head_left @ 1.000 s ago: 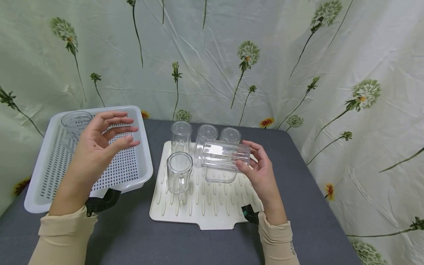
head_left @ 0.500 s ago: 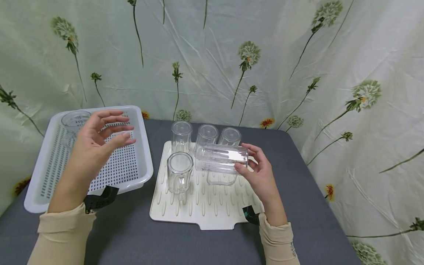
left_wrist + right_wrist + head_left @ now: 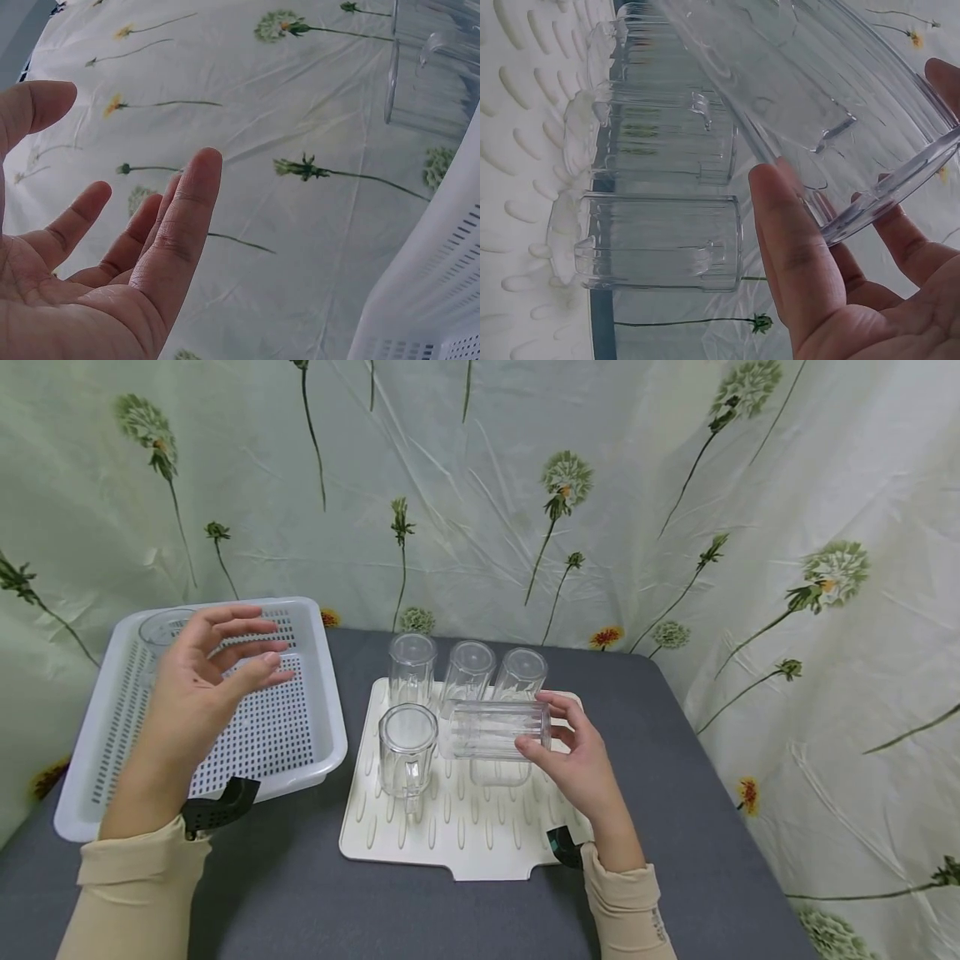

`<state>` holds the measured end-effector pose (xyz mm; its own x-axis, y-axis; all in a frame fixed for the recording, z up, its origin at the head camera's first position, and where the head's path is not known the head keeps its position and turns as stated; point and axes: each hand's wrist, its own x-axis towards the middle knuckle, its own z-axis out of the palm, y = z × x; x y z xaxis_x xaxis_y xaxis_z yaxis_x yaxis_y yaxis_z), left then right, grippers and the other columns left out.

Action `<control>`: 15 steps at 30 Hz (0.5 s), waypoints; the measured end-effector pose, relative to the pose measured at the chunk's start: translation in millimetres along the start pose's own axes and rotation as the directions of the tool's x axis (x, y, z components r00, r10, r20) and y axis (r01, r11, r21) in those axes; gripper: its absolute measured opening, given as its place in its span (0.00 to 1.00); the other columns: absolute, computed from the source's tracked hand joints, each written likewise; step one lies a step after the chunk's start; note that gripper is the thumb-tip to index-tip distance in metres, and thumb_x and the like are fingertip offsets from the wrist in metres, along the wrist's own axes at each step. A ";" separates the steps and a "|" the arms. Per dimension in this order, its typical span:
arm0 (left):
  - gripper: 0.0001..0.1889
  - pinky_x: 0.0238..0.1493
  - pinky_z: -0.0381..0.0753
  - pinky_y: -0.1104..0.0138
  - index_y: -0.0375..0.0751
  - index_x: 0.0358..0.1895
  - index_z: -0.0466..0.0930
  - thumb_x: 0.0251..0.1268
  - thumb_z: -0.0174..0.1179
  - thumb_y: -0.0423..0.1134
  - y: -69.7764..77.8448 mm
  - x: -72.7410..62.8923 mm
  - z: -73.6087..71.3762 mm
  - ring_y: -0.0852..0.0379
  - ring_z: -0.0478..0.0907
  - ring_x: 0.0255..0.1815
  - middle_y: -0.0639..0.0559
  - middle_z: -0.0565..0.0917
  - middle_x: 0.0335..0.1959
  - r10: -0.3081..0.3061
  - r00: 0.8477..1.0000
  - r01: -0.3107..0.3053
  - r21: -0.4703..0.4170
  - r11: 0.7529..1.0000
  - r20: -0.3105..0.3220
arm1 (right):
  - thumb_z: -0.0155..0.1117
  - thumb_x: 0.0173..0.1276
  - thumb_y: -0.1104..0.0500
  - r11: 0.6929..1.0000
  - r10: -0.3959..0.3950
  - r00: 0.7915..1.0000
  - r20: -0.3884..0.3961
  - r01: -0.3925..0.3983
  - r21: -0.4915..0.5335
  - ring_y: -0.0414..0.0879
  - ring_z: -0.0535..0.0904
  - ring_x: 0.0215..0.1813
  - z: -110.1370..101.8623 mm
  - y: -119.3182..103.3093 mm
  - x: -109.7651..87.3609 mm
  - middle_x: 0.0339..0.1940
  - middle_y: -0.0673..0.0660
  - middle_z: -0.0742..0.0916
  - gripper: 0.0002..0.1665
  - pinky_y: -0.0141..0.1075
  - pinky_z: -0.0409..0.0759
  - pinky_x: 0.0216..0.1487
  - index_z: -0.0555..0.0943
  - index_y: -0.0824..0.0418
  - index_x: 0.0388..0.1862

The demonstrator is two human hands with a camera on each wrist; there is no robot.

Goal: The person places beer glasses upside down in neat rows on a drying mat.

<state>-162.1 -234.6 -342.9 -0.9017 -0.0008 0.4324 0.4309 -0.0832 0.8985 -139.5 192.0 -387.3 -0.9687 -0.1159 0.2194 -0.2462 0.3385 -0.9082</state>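
Both hands are hovering above the grey table (image 3: 420,910). Right hand (image 3: 581,764) is gripping a clear mug (image 3: 491,731) at its rim end, thumb in front and fingers curled behind, holding it on its side over the cream drying mat (image 3: 450,835). Its long axis is running left to right, base pointing toward the left hand, handle hanging downward. Left hand (image 3: 198,681) is holding nothing, fingers spread and loosely bent above the white perforated basket (image 3: 315,693), where another mug (image 3: 161,635) is sitting in the far left corner. Four upturned mugs (image 3: 408,752) are crowding the mat's back and left; its near right part is lying bare.
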 end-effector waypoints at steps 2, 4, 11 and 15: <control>0.27 0.44 0.91 0.71 0.42 0.72 0.73 0.73 0.64 0.23 -0.3 0.2 -1.6 0.60 0.86 0.56 0.48 0.78 0.62 -0.007 1.000 0.007 -0.005 1.000 -0.010 | 0.77 0.68 0.62 1.000 0.011 1.000 0.002 -0.011 -0.013 0.55 0.83 0.57 1.1 0.6 0.1 0.67 0.62 0.78 0.38 0.35 0.87 0.44 0.75 0.52 0.75; 0.27 0.44 0.91 0.71 0.42 0.72 0.73 0.73 0.64 0.24 -0.7 0.5 -2.8 0.60 0.86 0.56 0.48 0.78 0.62 -0.019 1.000 0.019 -0.009 1.000 -0.017 | 0.78 0.68 0.61 0.999 0.026 1.000 -0.001 -0.026 -0.029 0.54 0.83 0.58 2.0 1.3 -0.1 0.68 0.61 0.78 0.38 0.36 0.87 0.45 0.75 0.50 0.75; 0.27 0.44 0.92 0.71 0.42 0.72 0.73 0.73 0.64 0.23 -2.4 1.3 -5.7 0.60 0.87 0.55 0.48 0.78 0.61 -0.018 1.000 0.017 -0.024 1.000 -0.019 | 0.78 0.68 0.61 0.998 0.032 0.999 -0.013 -0.033 -0.059 0.55 0.84 0.58 3.0 1.1 -0.4 0.67 0.60 0.79 0.39 0.37 0.87 0.45 0.75 0.49 0.75; 0.27 0.44 0.92 0.70 0.41 0.72 0.74 0.73 0.63 0.22 -2.5 2.1 -7.7 0.60 0.87 0.55 0.48 0.78 0.61 -0.006 1.000 0.005 -0.038 0.999 -0.021 | 0.79 0.67 0.60 0.997 0.037 0.999 -0.021 -0.038 -0.071 0.56 0.84 0.59 2.6 0.2 -0.4 0.67 0.60 0.79 0.39 0.37 0.87 0.45 0.76 0.49 0.75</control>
<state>-165.3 -242.1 -344.8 -0.9049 -0.0213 0.4251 0.4244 -0.1206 0.8974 -139.1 189.7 -388.5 -0.9775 -0.0835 0.1935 -0.2107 0.4081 -0.8883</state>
